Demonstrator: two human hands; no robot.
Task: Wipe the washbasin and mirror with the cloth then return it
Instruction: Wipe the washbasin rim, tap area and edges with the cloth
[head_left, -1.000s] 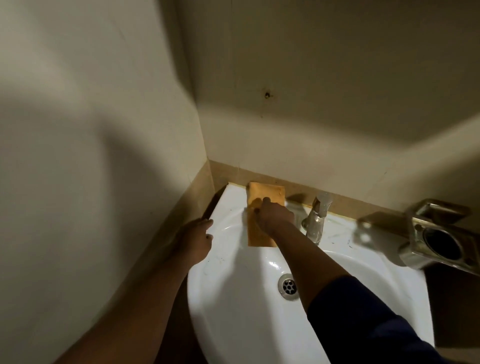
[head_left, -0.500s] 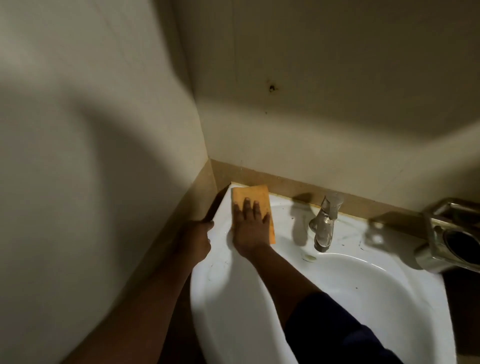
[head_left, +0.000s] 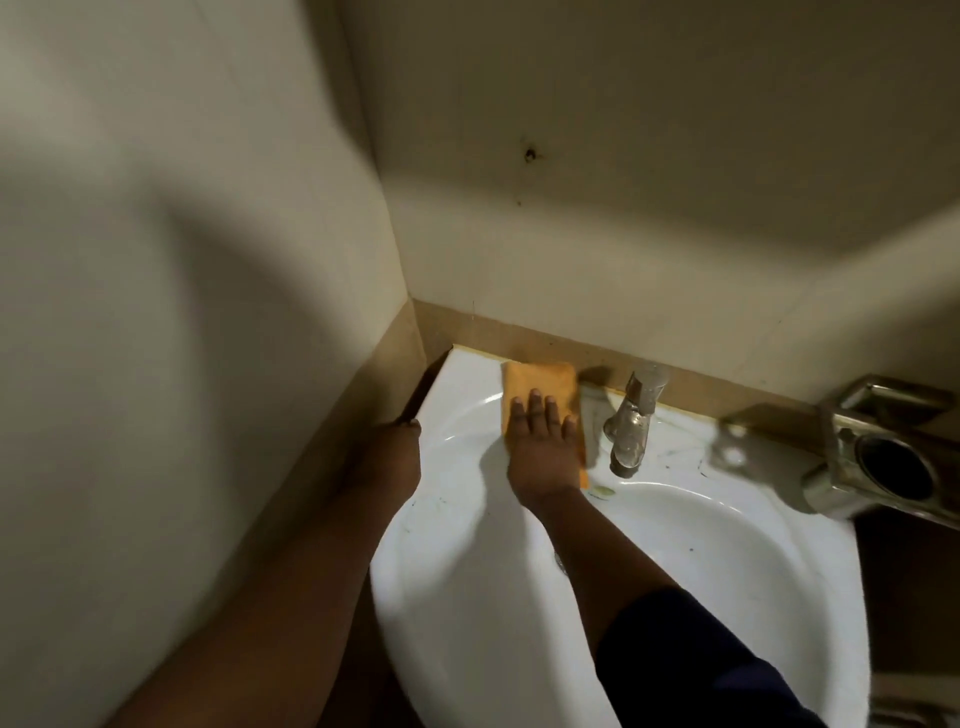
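A dark sleeve (head_left: 691, 670) crossed the white washbasin (head_left: 675, 582), whose bowl showed a few dark specks. The left hand (head_left: 387, 457) rested on the basin's left edge by the wall; its grip could not be told (fingers hidden). The right hand (head_left: 543, 447) lay flat, fingers straight, pressing the orange cloth (head_left: 537, 384) on the back rim, just left of the metal tap (head_left: 631, 421). A metal holder (head_left: 883, 457) stood at the right. Behind rose cream walls (head_left: 623, 234) with a tan strip.
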